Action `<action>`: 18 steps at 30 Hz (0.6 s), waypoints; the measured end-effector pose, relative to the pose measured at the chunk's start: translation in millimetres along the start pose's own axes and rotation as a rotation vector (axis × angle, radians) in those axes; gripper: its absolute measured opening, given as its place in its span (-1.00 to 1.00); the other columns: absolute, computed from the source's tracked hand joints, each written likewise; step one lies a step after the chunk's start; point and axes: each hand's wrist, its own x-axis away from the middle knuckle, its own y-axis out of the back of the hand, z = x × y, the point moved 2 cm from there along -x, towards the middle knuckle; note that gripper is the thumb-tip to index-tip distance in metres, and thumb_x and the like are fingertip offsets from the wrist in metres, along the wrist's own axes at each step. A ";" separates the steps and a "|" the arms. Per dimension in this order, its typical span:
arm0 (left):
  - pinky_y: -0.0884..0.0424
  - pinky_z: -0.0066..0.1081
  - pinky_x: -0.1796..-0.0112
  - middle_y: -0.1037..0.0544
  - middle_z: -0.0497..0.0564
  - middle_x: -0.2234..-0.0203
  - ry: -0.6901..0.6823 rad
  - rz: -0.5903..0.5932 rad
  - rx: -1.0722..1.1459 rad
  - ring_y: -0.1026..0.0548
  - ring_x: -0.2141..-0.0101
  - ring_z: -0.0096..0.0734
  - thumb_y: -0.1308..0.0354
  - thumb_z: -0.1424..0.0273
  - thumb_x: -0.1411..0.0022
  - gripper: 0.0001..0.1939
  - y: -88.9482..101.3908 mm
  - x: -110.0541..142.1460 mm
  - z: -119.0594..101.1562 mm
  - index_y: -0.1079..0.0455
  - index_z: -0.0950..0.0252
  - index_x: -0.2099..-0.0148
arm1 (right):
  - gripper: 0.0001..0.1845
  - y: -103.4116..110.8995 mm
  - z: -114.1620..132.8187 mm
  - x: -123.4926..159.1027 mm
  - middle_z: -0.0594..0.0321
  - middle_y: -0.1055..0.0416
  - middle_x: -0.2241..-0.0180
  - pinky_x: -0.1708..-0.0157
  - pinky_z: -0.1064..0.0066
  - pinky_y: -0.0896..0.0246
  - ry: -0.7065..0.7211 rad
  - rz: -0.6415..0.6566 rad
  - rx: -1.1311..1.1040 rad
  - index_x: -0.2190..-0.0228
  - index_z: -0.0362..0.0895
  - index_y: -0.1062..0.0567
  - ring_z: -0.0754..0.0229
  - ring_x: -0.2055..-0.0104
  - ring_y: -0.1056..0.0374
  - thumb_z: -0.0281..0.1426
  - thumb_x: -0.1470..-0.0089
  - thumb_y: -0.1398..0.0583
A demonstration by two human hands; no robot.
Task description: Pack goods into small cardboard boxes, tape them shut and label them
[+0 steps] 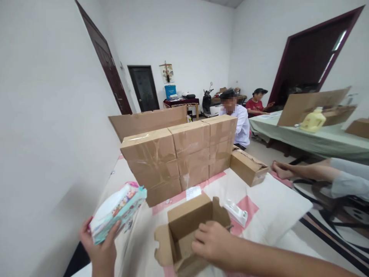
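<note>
My left hand [100, 244] grips a soft pack [118, 211], white on its broad face and teal with coloured pictures along its side; it looks like a pack of tissues. The pack is held up at the left, apart from the table. An open cardboard box [187, 221] stands in front of me, its side flaps spread and its inside showing. Over the box's near right part is my right hand [211, 242], its fingers curled in. Whatever those fingers hold, if anything, is hidden. Just beyond the box's right flap lies a white plastic object [235, 212], perhaps a tape dispenser.
Taped cardboard boxes [190, 140] are stacked like a wall across the table. A longer carton [248, 167] sits at their right. Behind the stack is a person [241, 123] in a light shirt. On a green-covered table [343, 134] stands a yellow jug [313, 120].
</note>
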 end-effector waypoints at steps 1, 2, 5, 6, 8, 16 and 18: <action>-0.44 0.20 -0.12 -0.27 0.06 -0.33 0.043 0.037 -0.003 -0.43 -0.18 0.16 -0.45 0.15 0.17 0.05 -6.0 16.2 -18.7 -0.09 -0.02 -0.36 | -0.84 -5.9 3.6 7.0 0.29 -0.37 0.46 0.55 0.27 0.18 -0.020 -0.049 0.002 0.36 -0.08 -0.36 0.18 0.45 -0.18 -0.46 -0.07 -0.28; -0.48 0.19 -0.10 -0.29 0.03 -0.33 0.107 0.086 -0.007 -0.45 -0.16 0.17 -0.40 0.10 0.10 0.01 -12.6 34.2 -35.0 -0.07 -0.08 -0.37 | -0.84 -12.2 7.9 12.1 0.29 -0.36 0.49 0.55 0.27 0.19 -0.029 -0.112 0.011 0.39 -0.08 -0.36 0.18 0.46 -0.17 -0.45 -0.08 -0.28; -0.59 0.12 0.04 -0.49 0.04 -0.19 0.361 0.388 -0.047 -0.57 -0.02 0.16 -0.30 -0.01 -0.02 -0.02 -37.2 90.2 -66.0 0.03 -0.09 -0.42 | -0.78 -30.8 21.0 19.6 0.31 -0.31 0.54 0.54 0.29 0.14 -0.042 -0.299 0.047 0.48 -0.08 -0.34 0.20 0.50 -0.13 -0.41 -0.16 -0.25; -0.61 0.08 0.07 -0.52 0.06 -0.14 0.398 0.492 -0.064 -0.59 0.01 0.15 -0.33 0.00 0.01 0.00 -46.2 106.0 -71.8 0.02 -0.05 -0.41 | -0.77 -36.1 24.4 20.5 0.31 -0.29 0.55 0.53 0.30 0.10 -0.046 -0.335 0.055 0.49 -0.08 -0.34 0.21 0.50 -0.14 -0.41 -0.18 -0.23; -0.62 -0.02 0.10 -0.55 0.07 -0.07 0.377 0.642 -0.121 -0.59 0.03 0.11 -0.42 0.04 0.11 -0.02 -63.8 127.9 -78.6 -0.12 0.04 -0.32 | -0.78 -44.5 28.5 22.6 0.31 -0.30 0.54 0.49 0.30 0.00 -0.076 -0.351 0.076 0.49 -0.09 -0.35 0.20 0.49 -0.18 -0.44 -0.19 -0.22; -0.57 -0.17 0.07 -0.54 0.07 0.05 0.348 0.818 -0.236 -0.58 0.06 -0.04 -0.39 0.02 0.06 -0.21 -105.5 151.6 -59.7 -0.16 0.17 -0.12 | -0.75 -44.1 22.3 53.2 0.33 -0.27 0.50 0.49 0.36 0.00 -0.126 -0.459 0.003 0.51 -0.10 -0.33 0.24 0.47 -0.15 -0.46 -0.20 -0.22; -0.57 -0.18 0.09 -0.52 0.06 0.06 0.311 0.822 -0.247 -0.58 0.09 -0.08 -0.37 0.03 0.02 -0.24 -103.0 159.1 -49.5 -0.12 0.17 -0.13 | -0.72 -43.6 21.5 60.0 0.34 -0.26 0.51 0.48 0.36 -0.02 -0.105 -0.478 -0.007 0.52 -0.11 -0.32 0.25 0.46 -0.15 -0.46 -0.24 -0.19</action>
